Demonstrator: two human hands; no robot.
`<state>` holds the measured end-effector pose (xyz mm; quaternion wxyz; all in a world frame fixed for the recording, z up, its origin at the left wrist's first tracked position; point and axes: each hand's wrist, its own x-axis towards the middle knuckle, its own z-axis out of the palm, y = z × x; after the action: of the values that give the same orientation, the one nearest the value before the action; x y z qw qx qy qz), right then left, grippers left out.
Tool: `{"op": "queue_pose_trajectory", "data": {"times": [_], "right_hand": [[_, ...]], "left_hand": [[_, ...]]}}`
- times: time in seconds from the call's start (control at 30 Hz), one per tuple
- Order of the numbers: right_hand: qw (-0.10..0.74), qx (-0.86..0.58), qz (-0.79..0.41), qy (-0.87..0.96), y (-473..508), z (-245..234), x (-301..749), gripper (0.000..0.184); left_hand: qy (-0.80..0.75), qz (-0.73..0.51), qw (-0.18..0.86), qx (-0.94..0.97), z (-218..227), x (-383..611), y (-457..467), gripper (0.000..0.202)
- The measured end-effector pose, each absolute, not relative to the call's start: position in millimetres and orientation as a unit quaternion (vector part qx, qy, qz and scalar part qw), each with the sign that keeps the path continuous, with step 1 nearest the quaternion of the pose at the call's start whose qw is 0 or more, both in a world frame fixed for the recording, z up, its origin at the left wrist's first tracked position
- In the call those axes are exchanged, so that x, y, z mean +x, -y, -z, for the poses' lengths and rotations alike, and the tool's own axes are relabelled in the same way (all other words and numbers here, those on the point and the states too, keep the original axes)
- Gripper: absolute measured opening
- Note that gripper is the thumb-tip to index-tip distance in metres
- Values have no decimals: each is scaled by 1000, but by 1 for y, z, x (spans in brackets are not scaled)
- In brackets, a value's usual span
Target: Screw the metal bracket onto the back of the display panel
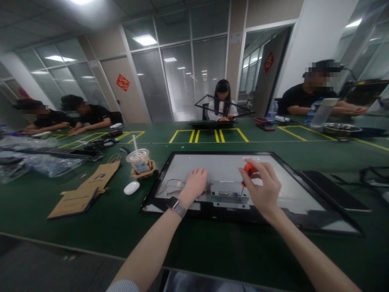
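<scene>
A screwdriver (pixel 249 169) with an orange and black handle is gripped by the fingers of my right hand (pixel 267 187). Its thin shaft points down at the right end of a metal bracket box (pixel 226 194) with connector ports along its front. Just left of that box, my left hand (pixel 196 184) lies with its fingers stretched forward; a watch is on the wrist. Under both hands a flat display panel (pixel 185 162) with a black frame lies back side up. Thin wires (pixel 170 186) run across the panel beside my left hand. Whether the screwdriver tip touches a screw is too small to tell.
Left of the panel are a drink cup (pixel 140 162) in a carton holder, a white mouse (pixel 131 187) and a paper bag (pixel 88 188). A black slab (pixel 332 188) lies to the right. Several people sit around the green table (pixel 127 223).
</scene>
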<state>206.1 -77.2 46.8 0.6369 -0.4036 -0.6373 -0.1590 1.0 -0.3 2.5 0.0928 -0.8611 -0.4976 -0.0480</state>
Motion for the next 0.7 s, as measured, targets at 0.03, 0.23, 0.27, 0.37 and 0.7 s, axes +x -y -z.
{"op": "queue_pose_trajectory", "data": {"times": [0.03,0.23,0.27,0.37,0.7], "right_hand": [[637,-404,158,637,77,-47,206,29],[635,-405,160,638,77,-47,206,29],[634,-406,161,638,77,-47,206,28],[633,-406,163,639,77,-48,206,28],[625,-419,131,645,77,-47,204,21]], "left_hand": [[497,49,93,-861,-3,1,1,35],[495,51,91,-863,-3,0,2,36],[495,51,90,-863,-4,0,2,35],[497,51,90,-862,-4,0,1,34],[499,47,88,-861,-3,1,1,41]]}}
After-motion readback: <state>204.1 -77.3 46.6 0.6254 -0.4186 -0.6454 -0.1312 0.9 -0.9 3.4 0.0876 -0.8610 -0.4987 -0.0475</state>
